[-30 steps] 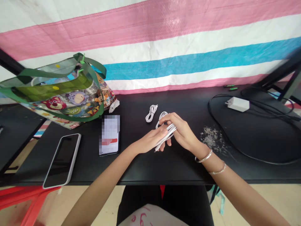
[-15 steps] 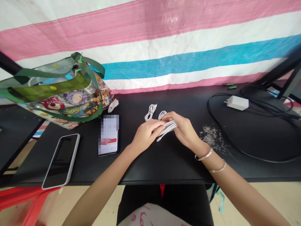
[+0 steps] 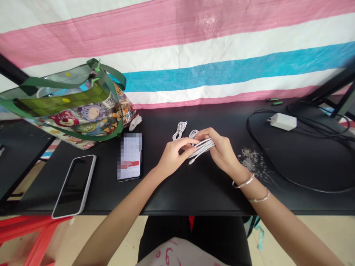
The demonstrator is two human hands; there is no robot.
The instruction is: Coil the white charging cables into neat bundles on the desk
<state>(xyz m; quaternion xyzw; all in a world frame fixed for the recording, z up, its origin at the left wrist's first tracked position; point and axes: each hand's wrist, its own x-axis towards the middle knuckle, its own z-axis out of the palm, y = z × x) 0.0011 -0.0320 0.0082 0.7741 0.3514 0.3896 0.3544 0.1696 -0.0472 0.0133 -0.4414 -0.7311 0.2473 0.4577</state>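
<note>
My L hand [image 3: 174, 154] pinches white cable coil [image 3: 202, 147] w/ fingertips; R hand [image 3: 222, 152] closed around opposite end. Second coil [image 3: 179, 130] just beyond, on black desk [image 3: 166, 195].

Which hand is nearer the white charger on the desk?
Right. The right hand sits left of the white charger and nearer the camera; the left hand, also on the white cable bundle, lies further left, beyond the right hand.
</note>
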